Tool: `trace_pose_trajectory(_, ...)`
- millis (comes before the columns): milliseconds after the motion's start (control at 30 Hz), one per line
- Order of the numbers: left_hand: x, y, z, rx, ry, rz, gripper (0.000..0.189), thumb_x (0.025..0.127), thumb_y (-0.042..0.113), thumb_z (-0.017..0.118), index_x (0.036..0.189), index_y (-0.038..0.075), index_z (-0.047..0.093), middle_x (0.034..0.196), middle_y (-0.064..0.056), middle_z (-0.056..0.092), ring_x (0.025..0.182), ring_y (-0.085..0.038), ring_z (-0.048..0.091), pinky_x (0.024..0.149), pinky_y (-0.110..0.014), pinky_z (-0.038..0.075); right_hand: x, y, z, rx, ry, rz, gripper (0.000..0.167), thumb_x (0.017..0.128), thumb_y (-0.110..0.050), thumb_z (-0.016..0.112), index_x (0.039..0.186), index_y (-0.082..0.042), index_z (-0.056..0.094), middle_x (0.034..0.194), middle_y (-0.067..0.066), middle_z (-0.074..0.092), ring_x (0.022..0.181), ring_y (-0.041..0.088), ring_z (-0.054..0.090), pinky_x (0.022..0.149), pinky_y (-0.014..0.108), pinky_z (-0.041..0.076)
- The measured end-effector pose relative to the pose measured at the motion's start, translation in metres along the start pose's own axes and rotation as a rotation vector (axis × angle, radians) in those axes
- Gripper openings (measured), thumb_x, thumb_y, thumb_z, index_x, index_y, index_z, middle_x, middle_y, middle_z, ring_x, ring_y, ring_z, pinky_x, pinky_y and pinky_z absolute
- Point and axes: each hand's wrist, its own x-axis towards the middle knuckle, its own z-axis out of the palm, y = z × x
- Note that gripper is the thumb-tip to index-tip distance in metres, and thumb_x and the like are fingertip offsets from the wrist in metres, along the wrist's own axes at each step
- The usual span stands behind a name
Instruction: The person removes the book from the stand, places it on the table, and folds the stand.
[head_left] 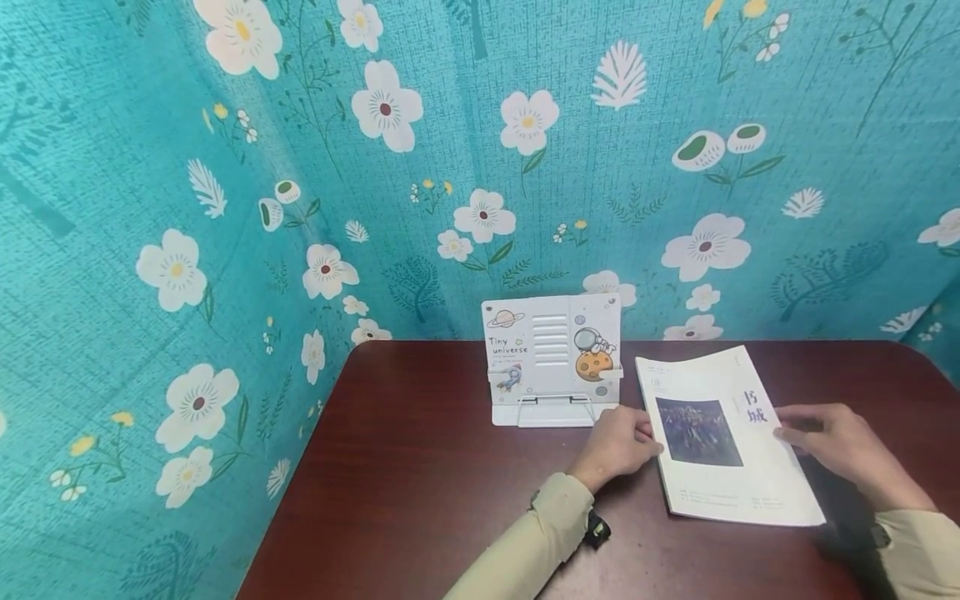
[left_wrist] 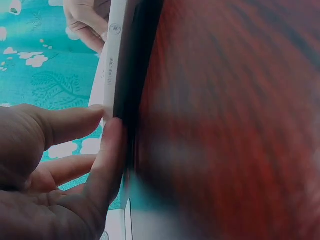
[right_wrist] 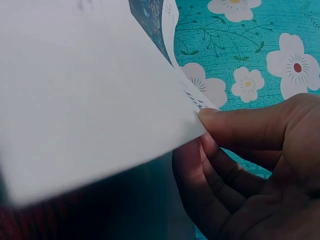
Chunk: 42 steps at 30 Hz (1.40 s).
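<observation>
A white magazine [head_left: 712, 492] with a dark picture and large Chinese characters on its cover is held between my two hands at the right of the table. My left hand [head_left: 617, 446] pinches its spine edge, thumb above and fingers below. In the left wrist view the left thumb and fingers [left_wrist: 107, 150] meet at the spine [left_wrist: 114, 70]. On the opposite edge my right hand [head_left: 832, 437] grips the pages, and the right wrist view has the thumb [right_wrist: 220, 122] on top of the cover with the other fingers underneath. The cover bends slightly there.
A white book stand [head_left: 551, 367] with planet and astronaut drawings stands upright at the back, just left of the magazine. The dark red wooden table [head_left: 390, 475] reaches to a teal flowered cloth [head_left: 450, 167] behind it and at the left.
</observation>
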Motion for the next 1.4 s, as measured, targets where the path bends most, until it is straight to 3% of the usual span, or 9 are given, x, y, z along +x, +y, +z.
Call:
trace_pose_trajectory(233, 0.002, 0.0, 0.0, 0.092, -0.019, -0.02, 0.009, 0.085, 0.025, 0.083, 0.094, 0.024, 0.08, 0.08, 0.016, 0.077, 0.065, 0.011, 0.058, 0.063, -0.004, 0.042, 0.003, 0.005, 0.003, -0.013, -0.011, 0.013, 0.055, 0.095, -0.018, 0.072, 0.13, 0.022, 0.056, 0.109, 0.039, 0.07, 0.08, 0.031, 0.075, 0.066, 0.041, 0.057)
trace_pose_trajectory(500, 0.0, -0.001, 0.0, 0.131, -0.019, -0.009, 0.007, 0.085, 0.026, 0.083, 0.086, 0.021, 0.077, 0.073, 0.017, 0.07, 0.062, 0.006, 0.053, 0.059, -0.006, 0.038, 0.004, 0.009, 0.013, -0.089, 0.047, -0.015, 0.048, 0.091, -0.013, 0.074, 0.124, 0.02, 0.061, 0.108, 0.04, 0.068, 0.075, 0.026, 0.069, 0.059, 0.033, 0.052)
trace_pose_trajectory(767, -0.003, -0.001, -0.002, 0.156, -0.021, 0.002, 0.011, 0.084, 0.026, 0.082, 0.081, 0.02, 0.072, 0.07, 0.016, 0.063, 0.061, 0.002, 0.051, 0.058, -0.009, 0.036, 0.004, 0.008, 0.014, -0.119, 0.066, -0.023, 0.046, 0.089, -0.014, 0.076, 0.12, 0.018, 0.064, 0.111, 0.042, 0.066, 0.083, 0.039, 0.068, 0.067, 0.049, 0.055)
trace_pose_trajectory(900, -0.004, -0.001, -0.003, 0.154, -0.02, 0.005, 0.012, 0.085, 0.028, 0.082, 0.088, 0.019, 0.075, 0.075, 0.015, 0.067, 0.064, 0.003, 0.053, 0.06, -0.009, 0.038, 0.003, 0.008, 0.013, -0.111, 0.066, -0.026, 0.045, 0.09, -0.013, 0.075, 0.121, 0.018, 0.063, 0.11, 0.042, 0.066, 0.081, 0.037, 0.069, 0.066, 0.05, 0.057)
trace_pose_trajectory(1033, -0.005, -0.002, -0.006, 0.17, -0.007, 0.02, 0.018, 0.087, 0.032, 0.081, 0.096, 0.018, 0.076, 0.082, 0.011, 0.069, 0.069, 0.001, 0.054, 0.063, -0.01, 0.04, 0.0, 0.004, 0.012, -0.088, 0.13, -0.04, 0.041, 0.093, -0.01, 0.07, 0.123, 0.017, 0.062, 0.11, 0.043, 0.066, 0.075, 0.034, 0.072, 0.06, 0.046, 0.058)
trace_pose_trajectory(1200, -0.007, -0.001, -0.009, 0.107, 0.018, -0.002, 0.042, 0.089, 0.033, 0.08, 0.127, 0.017, 0.073, 0.098, 0.008, 0.073, 0.077, 0.005, 0.06, 0.07, -0.009, 0.045, -0.006, -0.007, 0.009, -0.083, 0.222, -0.071, 0.038, 0.095, -0.011, 0.069, 0.123, 0.014, 0.064, 0.107, 0.041, 0.068, 0.069, 0.03, 0.071, 0.053, 0.035, 0.052)
trace_pose_trajectory(1267, -0.008, 0.0, -0.012, 0.057, 0.032, -0.007, 0.047, 0.09, 0.031, 0.079, 0.133, 0.017, 0.07, 0.103, 0.007, 0.075, 0.077, 0.008, 0.062, 0.071, -0.007, 0.047, -0.008, -0.015, 0.009, -0.094, 0.258, -0.108, 0.036, 0.094, -0.012, 0.071, 0.121, 0.011, 0.066, 0.107, 0.039, 0.069, 0.075, 0.035, 0.071, 0.055, 0.036, 0.05)
trace_pose_trajectory(1400, -0.012, 0.0, -0.018, -0.007, 0.07, 0.032, 0.04, 0.092, 0.027, 0.078, 0.13, 0.017, 0.072, 0.103, 0.006, 0.078, 0.077, 0.01, 0.064, 0.069, -0.003, 0.046, -0.011, -0.034, 0.012, -0.107, 0.323, -0.184, 0.034, 0.092, -0.016, 0.076, 0.117, 0.007, 0.071, 0.111, 0.038, 0.07, 0.094, 0.051, 0.066, 0.064, 0.043, 0.049)
